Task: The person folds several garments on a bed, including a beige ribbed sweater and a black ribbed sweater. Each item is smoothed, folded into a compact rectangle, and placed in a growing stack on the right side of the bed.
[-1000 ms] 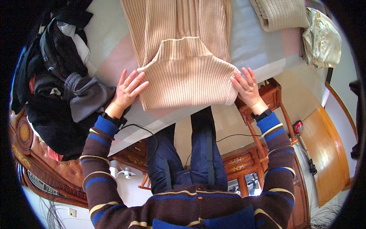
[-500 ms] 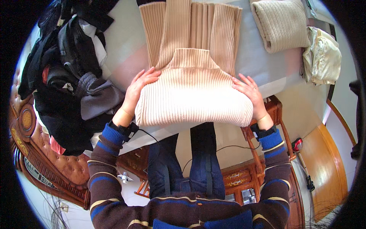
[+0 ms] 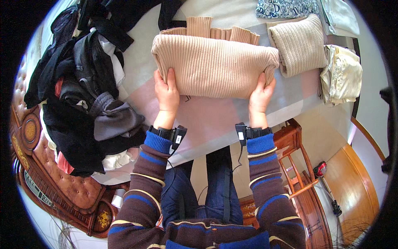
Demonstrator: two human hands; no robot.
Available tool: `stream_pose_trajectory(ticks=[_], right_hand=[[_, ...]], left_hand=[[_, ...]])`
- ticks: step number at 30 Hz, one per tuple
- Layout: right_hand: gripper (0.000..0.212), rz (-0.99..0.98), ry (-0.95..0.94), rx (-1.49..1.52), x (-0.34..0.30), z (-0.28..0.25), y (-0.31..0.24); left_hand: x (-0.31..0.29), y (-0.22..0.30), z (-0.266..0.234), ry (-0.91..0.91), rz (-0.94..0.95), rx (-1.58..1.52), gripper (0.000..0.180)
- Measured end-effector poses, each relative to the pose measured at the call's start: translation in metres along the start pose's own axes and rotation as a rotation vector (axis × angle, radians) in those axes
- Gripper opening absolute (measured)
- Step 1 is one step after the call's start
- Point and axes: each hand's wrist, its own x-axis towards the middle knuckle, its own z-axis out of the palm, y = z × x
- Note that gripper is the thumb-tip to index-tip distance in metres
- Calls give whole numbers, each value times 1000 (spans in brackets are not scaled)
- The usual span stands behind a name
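Note:
A beige ribbed sweater (image 3: 215,62) is folded over into a thick bundle in front of me on the bed. Its ribbed ends stick out from under the far side. My left hand (image 3: 167,93) grips the near left corner, thumb on top and fingers around the side. At the near right corner my right hand (image 3: 262,92) holds the fabric the same way, its fingertips partly hidden by the knit. Just right of the sweater lies a folded cream knit garment (image 3: 299,45).
A heap of dark clothes (image 3: 70,133) covers the left side, with a grey garment (image 3: 116,118) on it. Folded pale satin clothing (image 3: 342,74) and a patterned blue-white cloth (image 3: 286,8) lie at the right. A wooden chair (image 3: 290,137) stands by the bed's near edge.
The sweater's near part has been folded over away from me, covering the collar and most of the ribbed lengths. Both hands moved from its upper sides to the near corners, closer together.

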Motion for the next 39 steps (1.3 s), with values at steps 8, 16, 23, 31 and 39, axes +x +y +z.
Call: stream_pose_trajectory(ticks=[8, 16, 23, 31, 39], right_hand=[[35, 101, -102, -120, -11, -35, -20], [34, -68, -33, -114, 9, -7, -4], [43, 57, 24, -208, 6, -5, -27], [61, -782, -348, -929, 8, 29, -39], [67, -674, -285, -1091, 31, 45, -22]], left_hand=[[-32, 1, -24, -33, -17, -72, 34], [-31, -2, -7, 114, -140, -82, 45], [-20, 19, -16, 5, -182, 104, 47], [7, 51, 21, -389, 651, 792, 61], [34, 39, 37, -322, 637, 899, 66]])
